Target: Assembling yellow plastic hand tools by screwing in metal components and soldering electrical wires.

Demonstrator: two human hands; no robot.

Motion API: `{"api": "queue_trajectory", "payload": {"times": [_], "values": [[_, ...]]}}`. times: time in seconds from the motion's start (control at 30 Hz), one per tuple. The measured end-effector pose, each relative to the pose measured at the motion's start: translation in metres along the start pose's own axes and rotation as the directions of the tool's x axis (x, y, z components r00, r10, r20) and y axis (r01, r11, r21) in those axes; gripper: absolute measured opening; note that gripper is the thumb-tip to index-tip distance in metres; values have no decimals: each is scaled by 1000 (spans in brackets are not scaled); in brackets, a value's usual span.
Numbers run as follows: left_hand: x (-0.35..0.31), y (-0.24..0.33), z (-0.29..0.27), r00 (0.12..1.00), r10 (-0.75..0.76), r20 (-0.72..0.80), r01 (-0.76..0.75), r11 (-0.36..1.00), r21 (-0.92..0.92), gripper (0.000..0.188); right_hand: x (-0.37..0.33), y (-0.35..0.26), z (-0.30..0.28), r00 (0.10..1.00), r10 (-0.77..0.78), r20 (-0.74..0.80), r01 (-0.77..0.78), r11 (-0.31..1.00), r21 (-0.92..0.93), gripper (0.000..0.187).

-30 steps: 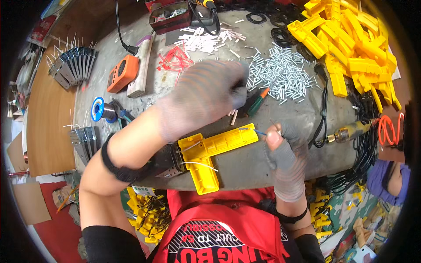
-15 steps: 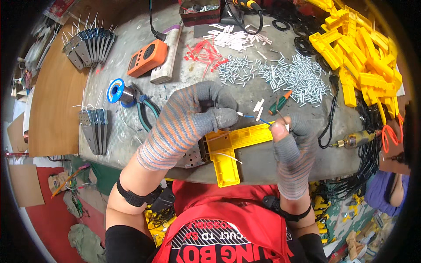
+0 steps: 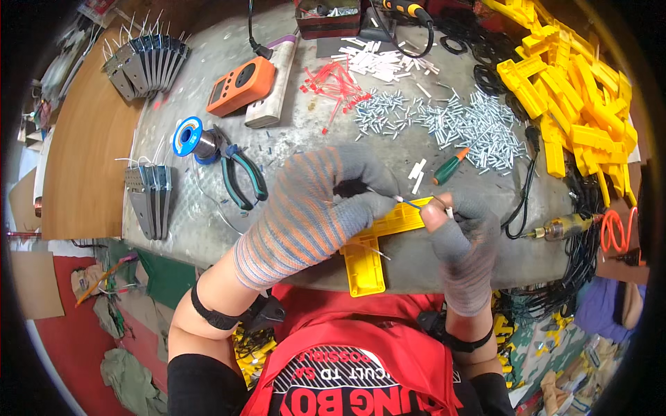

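Note:
Both my hands wear grey knit gloves with orange and blue stripes. My left hand [image 3: 326, 201] is closed in a pinch on a short white sleeve [image 3: 399, 199] at one end of a thin blue wire [image 3: 411, 204]. The wire's other end runs to my right hand [image 3: 466, 239], where bare thumb and finger tips grip it. A small white piece [image 3: 449, 212] shows beside the right thumb. Beneath the hands lies a T-shaped yellow plastic housing [image 3: 365, 272], partly hidden by the left glove, with a white wire across it.
Beyond the hands lie a green screwdriver [image 3: 451, 166], loose white sleeves [image 3: 417, 173], a heap of screws [image 3: 479, 128] and red pieces [image 3: 333, 87]. Pliers [image 3: 243, 179], a solder spool [image 3: 198, 142] and an orange meter [image 3: 241, 84] are left. Yellow housings [image 3: 583, 104] pile up right.
My left hand has moved right, toward the right hand, and less blue wire shows between them. The whole view has shifted slightly; the pliers are more exposed now.

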State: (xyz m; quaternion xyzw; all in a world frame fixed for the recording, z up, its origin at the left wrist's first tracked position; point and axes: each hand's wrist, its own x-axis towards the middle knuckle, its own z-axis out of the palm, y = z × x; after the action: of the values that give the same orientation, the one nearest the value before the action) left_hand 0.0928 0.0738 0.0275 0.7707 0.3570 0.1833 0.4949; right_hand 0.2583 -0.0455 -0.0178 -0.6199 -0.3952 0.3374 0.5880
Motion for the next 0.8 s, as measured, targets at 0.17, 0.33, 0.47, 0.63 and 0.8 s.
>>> {"api": "queue_trajectory", "payload": {"times": [0.17, 0.33, 0.47, 0.63, 0.8], "values": [[3, -13, 0, 967, 221, 127, -231, 970, 72, 12, 4, -11, -2, 983, 129, 131, -131, 991, 1, 12], [1, -11, 11, 998, 14, 66, 9, 940, -341, 30, 7, -1, -9, 965, 111, 238, -129, 990, 65, 13], [1, -1, 9, 988, -82, 129, 116, 950, -289, 42, -12, 11, -18, 988, 121, 101, -140, 969, 204, 12], [-1, -8, 13, 980, 173, 100, -173, 985, -6, 33, -4, 1, -17, 986, 98, 132, -105, 993, 51, 11], [-22, 10, 12, 878, 424, 221, -461, 627, 628, 21, 1, -8, -15, 935, 28, 354, 11, 994, -106, 11]]}}
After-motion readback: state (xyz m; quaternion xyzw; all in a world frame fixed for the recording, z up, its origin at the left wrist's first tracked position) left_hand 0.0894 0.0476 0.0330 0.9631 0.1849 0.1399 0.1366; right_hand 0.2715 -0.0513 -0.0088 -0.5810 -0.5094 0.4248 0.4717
